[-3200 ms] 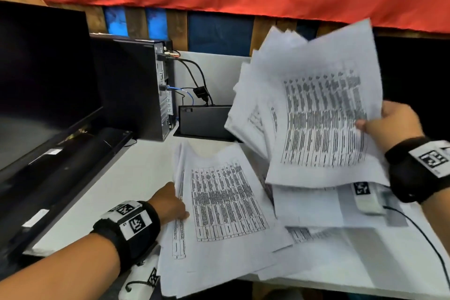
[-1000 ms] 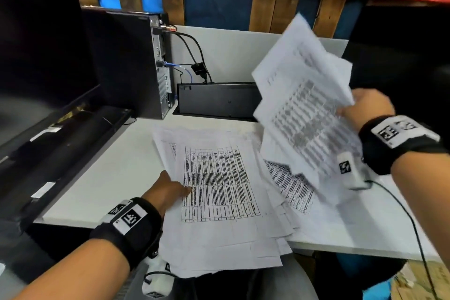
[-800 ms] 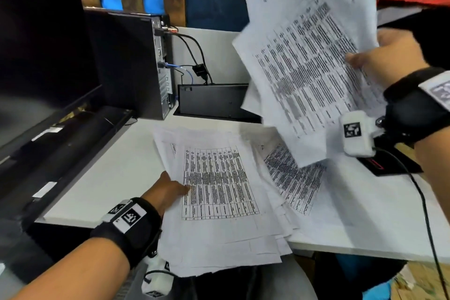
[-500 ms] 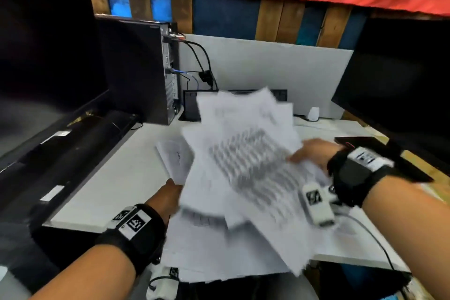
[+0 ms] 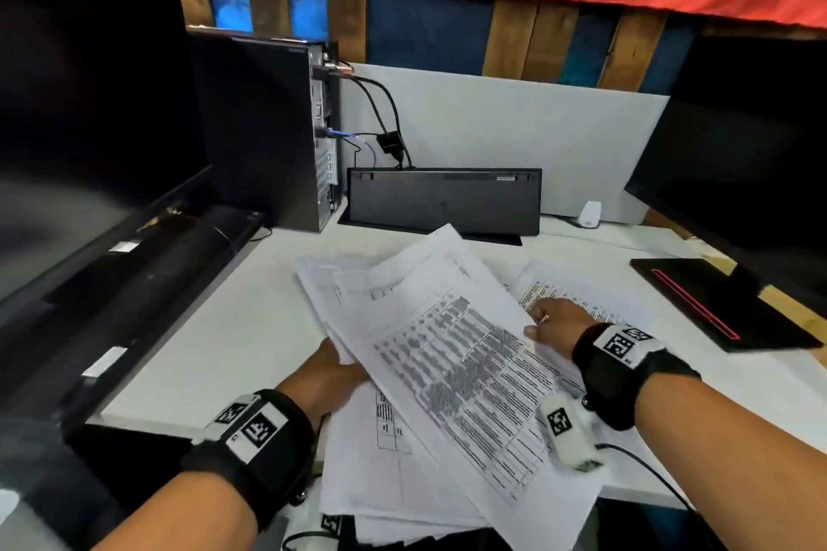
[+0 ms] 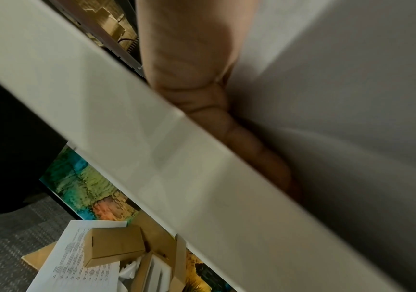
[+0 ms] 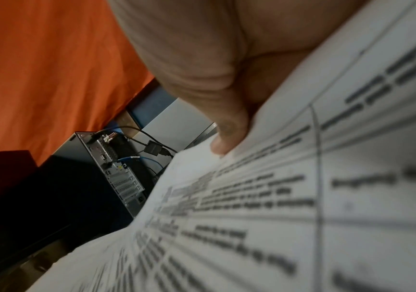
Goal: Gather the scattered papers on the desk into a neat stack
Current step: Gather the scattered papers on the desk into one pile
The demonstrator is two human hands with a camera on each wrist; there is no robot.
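The papers [image 5: 452,371] lie in a loose, fanned pile at the near edge of the white bench [image 5: 232,327], overhanging it. The left hand [image 5: 329,376] grips the pile's left edge; the right hand [image 5: 555,322] pinches the top sheets, thumb on print. A keyboard [image 5: 443,201] stands behind.

White counter [image 5: 210,353], bearing loosely overlapped printed papers [image 5: 456,376] at centre, hanging past the near edge. At far left, a black computer tower [image 5: 259,130]; at far centre, a black keyboard [image 5: 443,201] propped on edge. At right, a flat black pad [image 5: 716,304] with a red stripe, and a small white object [image 5: 590,214] far right.
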